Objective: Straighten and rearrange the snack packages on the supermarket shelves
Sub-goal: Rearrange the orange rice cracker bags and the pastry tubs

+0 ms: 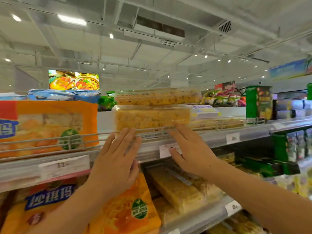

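Both hands raised to the top shelf, fingers straight and spread, gripping nothing. Left hand (116, 156) reaching up from below, fingertips at the wire rail (50, 141) and apparently touching the lower left edge of the clear snack box (151, 118); true contact hard to confirm through the wire. Right hand (190, 149) likewise flat, fingertips at the box's lower right corner, thumb hanging down over the price tag (166, 150).

Largest first: top shelf (253, 134) running left to right across the view, wire rail along its front edge. On it, at far left, a big orange package (49, 125), standing upright against the rail. Just beside it to the right, the clear snack box, lying on its side with long axis parallel to the shelf edge, directly ahead of and above the hands. Stacked on top, a second clear box (157, 97), same axis, shifted a little to the right and slightly askew. Lower boxes of the same kind (217, 124) further right, flatter.

Box bracketed between the two hands, one at each end of the front face, neither clearly nearer. Judged next step: a push straight back or a small squaring twist, both palms together; top box likely to slide if the lower one moves sharply.
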The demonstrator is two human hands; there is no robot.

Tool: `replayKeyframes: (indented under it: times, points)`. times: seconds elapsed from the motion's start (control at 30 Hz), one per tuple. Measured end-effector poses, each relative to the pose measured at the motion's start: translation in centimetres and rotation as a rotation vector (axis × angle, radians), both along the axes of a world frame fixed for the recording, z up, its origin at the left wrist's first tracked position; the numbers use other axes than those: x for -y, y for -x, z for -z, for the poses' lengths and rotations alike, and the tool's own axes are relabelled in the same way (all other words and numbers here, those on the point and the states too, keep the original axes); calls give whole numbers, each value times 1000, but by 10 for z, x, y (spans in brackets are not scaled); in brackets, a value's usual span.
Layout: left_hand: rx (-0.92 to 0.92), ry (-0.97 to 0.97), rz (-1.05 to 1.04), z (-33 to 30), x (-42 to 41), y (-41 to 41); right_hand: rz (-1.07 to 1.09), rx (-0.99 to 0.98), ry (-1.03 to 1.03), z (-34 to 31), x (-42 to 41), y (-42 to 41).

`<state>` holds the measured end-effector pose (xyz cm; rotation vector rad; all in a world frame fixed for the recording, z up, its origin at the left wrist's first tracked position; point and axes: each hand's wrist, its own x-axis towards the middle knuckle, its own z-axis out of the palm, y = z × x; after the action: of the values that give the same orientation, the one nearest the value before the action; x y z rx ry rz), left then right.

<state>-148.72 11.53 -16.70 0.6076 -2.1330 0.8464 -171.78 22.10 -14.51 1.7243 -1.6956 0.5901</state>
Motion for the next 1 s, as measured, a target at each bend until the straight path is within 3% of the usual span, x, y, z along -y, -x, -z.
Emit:
replayKeyframes:
  times: [0.3,0.7,0.83,1.0]
  points:
    - [-54,88,-68,-5,-9,102,-239,-61,47,-5,12,66]
    - [-244,161,-165,-13,-9,139,-391,-57,75,-8,18,101]
    - [-143,202,-9,-14,-22,183,-316,29,168,-10,4,157]
    - [-46,194,163,-21,-40,267,-101,160,96,-43,-10,255]
